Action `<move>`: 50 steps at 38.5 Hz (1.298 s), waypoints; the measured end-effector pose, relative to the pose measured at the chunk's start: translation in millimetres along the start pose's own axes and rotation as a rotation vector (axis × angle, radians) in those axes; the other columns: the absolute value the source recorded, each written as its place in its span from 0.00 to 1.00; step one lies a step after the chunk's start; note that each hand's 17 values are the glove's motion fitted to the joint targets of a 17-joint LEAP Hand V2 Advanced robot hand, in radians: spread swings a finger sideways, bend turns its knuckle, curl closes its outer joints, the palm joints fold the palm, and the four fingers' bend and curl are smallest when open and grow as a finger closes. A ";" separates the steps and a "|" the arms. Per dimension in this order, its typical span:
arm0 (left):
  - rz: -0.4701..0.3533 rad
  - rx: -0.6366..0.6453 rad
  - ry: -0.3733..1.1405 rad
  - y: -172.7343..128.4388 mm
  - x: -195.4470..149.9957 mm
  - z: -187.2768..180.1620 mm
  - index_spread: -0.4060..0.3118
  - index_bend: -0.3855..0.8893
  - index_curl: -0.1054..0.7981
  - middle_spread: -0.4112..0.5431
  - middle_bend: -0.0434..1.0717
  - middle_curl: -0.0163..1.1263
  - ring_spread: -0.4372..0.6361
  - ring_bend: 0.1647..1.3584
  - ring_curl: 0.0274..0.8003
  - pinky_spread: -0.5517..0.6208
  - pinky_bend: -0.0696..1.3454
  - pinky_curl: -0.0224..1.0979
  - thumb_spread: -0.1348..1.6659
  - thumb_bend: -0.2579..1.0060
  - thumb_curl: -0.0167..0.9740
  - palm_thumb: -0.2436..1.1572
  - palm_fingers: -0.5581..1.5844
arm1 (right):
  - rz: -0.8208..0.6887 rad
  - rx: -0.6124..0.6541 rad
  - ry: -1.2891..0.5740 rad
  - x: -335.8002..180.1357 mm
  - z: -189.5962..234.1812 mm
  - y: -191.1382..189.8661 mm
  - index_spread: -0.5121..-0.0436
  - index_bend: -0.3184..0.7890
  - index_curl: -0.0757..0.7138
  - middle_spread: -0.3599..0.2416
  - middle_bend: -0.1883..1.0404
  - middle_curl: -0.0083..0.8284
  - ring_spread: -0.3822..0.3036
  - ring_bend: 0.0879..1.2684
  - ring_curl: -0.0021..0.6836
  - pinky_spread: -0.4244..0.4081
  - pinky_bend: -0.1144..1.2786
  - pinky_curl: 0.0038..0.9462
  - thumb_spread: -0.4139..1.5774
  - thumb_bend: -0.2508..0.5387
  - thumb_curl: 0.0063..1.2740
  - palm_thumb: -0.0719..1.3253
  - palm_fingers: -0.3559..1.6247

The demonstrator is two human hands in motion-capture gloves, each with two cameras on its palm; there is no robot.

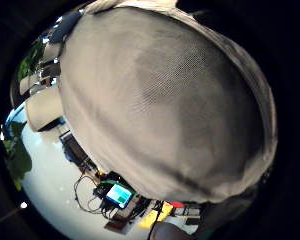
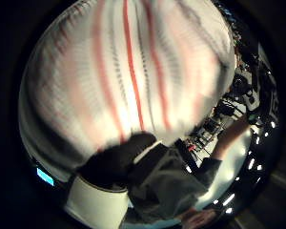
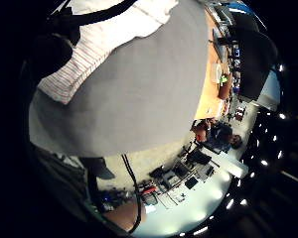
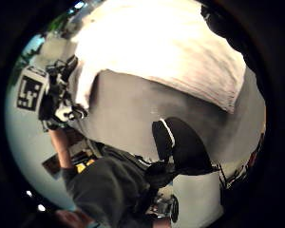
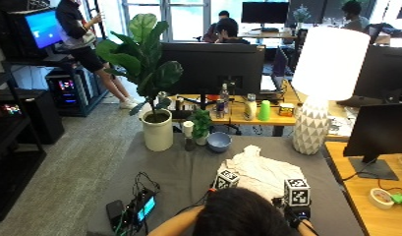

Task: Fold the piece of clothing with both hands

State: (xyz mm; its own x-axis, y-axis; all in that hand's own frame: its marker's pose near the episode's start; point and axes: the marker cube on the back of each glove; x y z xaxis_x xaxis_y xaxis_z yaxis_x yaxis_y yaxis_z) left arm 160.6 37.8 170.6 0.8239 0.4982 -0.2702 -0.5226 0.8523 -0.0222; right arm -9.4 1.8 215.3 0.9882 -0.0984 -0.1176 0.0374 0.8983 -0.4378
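Both hands' grip hidden, cannot tell; the crumpled white red-striped cloth garment (image 5: 263,169) on the grey desk (image 5: 181,169) needs spreading flat first.

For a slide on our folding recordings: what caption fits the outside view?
Seated person with a crumpled white garment on a grey table, near a potted plant, blue bowl and white lamp.

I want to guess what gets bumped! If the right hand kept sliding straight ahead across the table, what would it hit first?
Probably the crumpled white striped garment just beyond the right hand; farther on stands the white patterned lamp, though depth is unclear.
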 end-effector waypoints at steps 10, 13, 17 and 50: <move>-0.164 0.292 -0.186 -44.2 -35.6 17.0 0.47 0.51 0.43 0.51 0.24 0.24 0.52 0.37 0.33 0.56 0.39 0.31 0.64 0.23 0.25 0.26 0.52 | 0.016 0.223 -0.039 -2.8 28.7 -20.5 0.48 0.42 0.36 0.51 0.36 0.47 0.43 0.30 0.53 0.59 0.34 0.36 0.79 0.47 0.20 0.48 0.54; -0.199 0.322 -0.265 -78.3 -62.7 36.6 0.40 0.51 0.45 0.40 0.26 0.26 0.39 0.37 0.34 0.45 0.38 0.31 0.69 0.27 0.25 0.31 0.61 | 0.011 0.280 -0.029 -6.1 25.1 -19.2 0.50 0.45 0.39 0.50 0.36 0.48 0.40 0.33 0.54 0.55 0.32 0.35 0.79 0.52 0.23 0.56 0.61; -0.197 0.363 -0.303 -80.8 -64.1 28.9 0.33 0.48 0.47 0.29 0.32 0.29 0.25 0.36 0.36 0.33 0.35 0.31 0.75 0.30 0.26 0.37 0.72 | -0.007 0.331 0.015 -8.3 20.4 -24.7 0.51 0.43 0.42 0.48 0.35 0.49 0.37 0.35 0.56 0.50 0.31 0.35 0.80 0.54 0.24 0.60 0.67; -0.332 0.339 -0.314 -56.9 -62.1 -159.0 0.21 0.40 0.49 0.07 0.57 0.49 0.07 0.49 0.57 0.18 0.27 0.37 0.86 0.31 0.22 0.47 0.84 | 0.077 0.260 0.134 -5.9 -160.5 -4.7 0.60 0.45 0.59 0.36 0.52 0.62 0.25 0.48 0.71 0.27 0.28 0.41 0.80 0.54 0.28 0.82 0.80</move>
State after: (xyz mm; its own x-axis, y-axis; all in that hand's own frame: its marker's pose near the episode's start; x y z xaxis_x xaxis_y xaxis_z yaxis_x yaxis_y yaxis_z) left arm 104.3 -67.0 35.6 0.9846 0.1745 -0.0016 -0.1678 0.9489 0.2674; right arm -39.3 -70.6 75.0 0.9617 -0.0656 -0.2660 0.0167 0.9831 -0.1822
